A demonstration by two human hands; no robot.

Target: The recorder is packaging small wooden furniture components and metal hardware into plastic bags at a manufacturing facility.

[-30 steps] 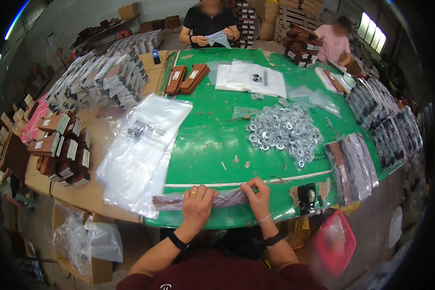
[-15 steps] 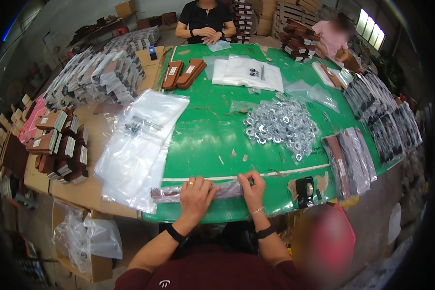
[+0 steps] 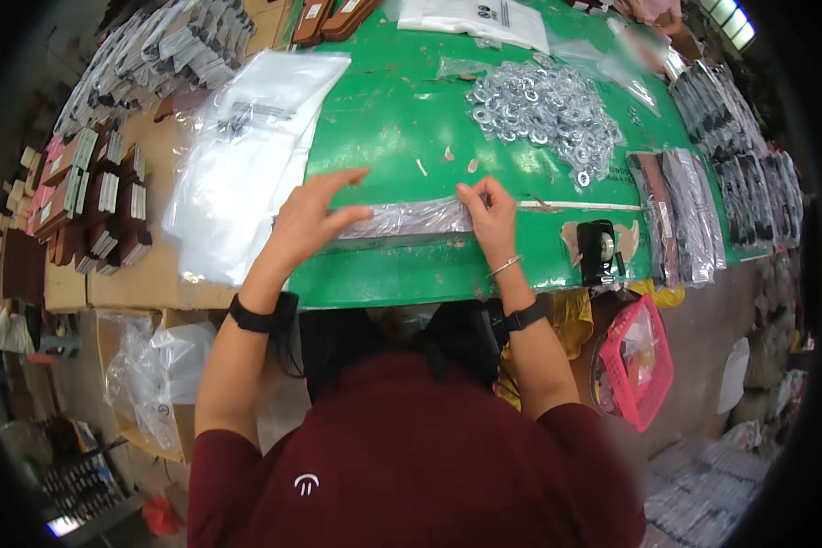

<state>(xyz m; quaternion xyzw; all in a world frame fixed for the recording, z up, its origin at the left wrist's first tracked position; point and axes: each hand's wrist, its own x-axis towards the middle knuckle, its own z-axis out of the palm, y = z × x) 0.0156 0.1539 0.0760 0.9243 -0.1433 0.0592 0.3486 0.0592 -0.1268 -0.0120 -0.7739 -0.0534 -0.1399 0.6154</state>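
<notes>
A long, narrow package in clear plastic wrap point(image 3: 411, 220) lies along the near edge of the green tabletop point(image 3: 384, 279). My right hand point(image 3: 490, 217) pinches its right end between thumb and fingers. At the left end is my left hand point(image 3: 312, 219), thumb and fingers spread apart; the thumb tip is by the plastic, and the hand hides that end. Just left of my left hand lies a pile of large clear plastic bags point(image 3: 247, 164). A black tape dispenser point(image 3: 596, 251) stands to the right of my right hand.
Beyond my hands is a heap of shiny metal rings point(image 3: 539, 114). Wrapped brown pieces point(image 3: 671, 215) lie at the right, brown stacks point(image 3: 96, 201) at the left. Below the table edge are a cardboard box of plastic point(image 3: 146, 384) and a pink basket point(image 3: 644, 361).
My left hand has shifted left along the package and opened its fingers. The right hand stays at the right end. The view has tilted down, bringing the pink basket into sight.
</notes>
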